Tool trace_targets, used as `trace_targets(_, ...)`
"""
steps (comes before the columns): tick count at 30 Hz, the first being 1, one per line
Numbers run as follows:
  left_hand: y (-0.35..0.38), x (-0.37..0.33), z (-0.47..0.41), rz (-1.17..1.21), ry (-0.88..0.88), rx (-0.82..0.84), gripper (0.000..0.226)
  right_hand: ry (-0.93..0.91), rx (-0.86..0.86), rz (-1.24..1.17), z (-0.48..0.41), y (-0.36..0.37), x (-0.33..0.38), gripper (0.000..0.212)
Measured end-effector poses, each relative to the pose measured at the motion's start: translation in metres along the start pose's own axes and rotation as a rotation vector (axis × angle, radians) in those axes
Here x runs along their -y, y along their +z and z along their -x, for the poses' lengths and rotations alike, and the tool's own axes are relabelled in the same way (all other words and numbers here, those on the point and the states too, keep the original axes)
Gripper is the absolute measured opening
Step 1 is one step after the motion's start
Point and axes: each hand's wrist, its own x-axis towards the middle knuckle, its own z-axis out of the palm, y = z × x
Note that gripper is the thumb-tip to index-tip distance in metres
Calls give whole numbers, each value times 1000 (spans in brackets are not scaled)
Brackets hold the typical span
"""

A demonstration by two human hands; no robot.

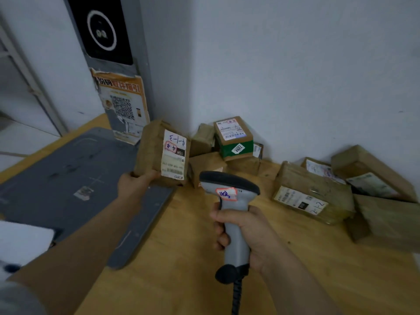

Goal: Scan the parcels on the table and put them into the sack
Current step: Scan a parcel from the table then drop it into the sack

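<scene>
holding a brown cardboard parcel [162, 153] up off the wooden table [177, 258], the left hand [134, 183] grips its lower near corner, fingers curled underneath and thumb on the near face, so the white shipping label [174, 155] faces the camera. the right hand [245, 230] is wrapped tight around the grey handle of a corded barcode scanner [229, 201], whose dark head sits just below and right of the parcel, pointing toward it.

the step in hand looks like the scan itself. to do it well, the scanner head should tip up a little so its beam crosses the barcode strip near the label's lower edge — not the handwritten marks higher up. keeping the parcel steady and the label square to the scanner should help; the thumb is close to the label edge and should stay off the bars.

more parcels wait along the wall: a green-banded box [234, 137] stacked on smaller ones in the corner, and a cluster of flat cartons [313, 192] to the right. a grey mat [75, 178] covers the table's left part. no sack is in view — it will have to be found before the drop.
</scene>
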Motion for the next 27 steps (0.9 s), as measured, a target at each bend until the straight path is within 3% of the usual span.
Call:
trace_targets(7,-28,-2,132,100,44,100,41,-64,28,26,105,-25,-23,10)
trace_targets(11,-45,-3,192,62,75,75,25,-71,46,26,158,-49,-35,9)
trace_targets(15,-69,-18,232,-64,132,1,46,-84,68,114,198,-65,-45,10)
trace_targets(20,-91,-51,276,-379,246,14,28,-95,115,374,237,-66,-56,12)
trace_targets(23,-104,-59,291,-621,230,22,36,-130,144,522,255,-57,-68,11)
trace_targets(27,-123,-61,305,-665,192,62,40,-205,172,687,272,-44,-82,12)
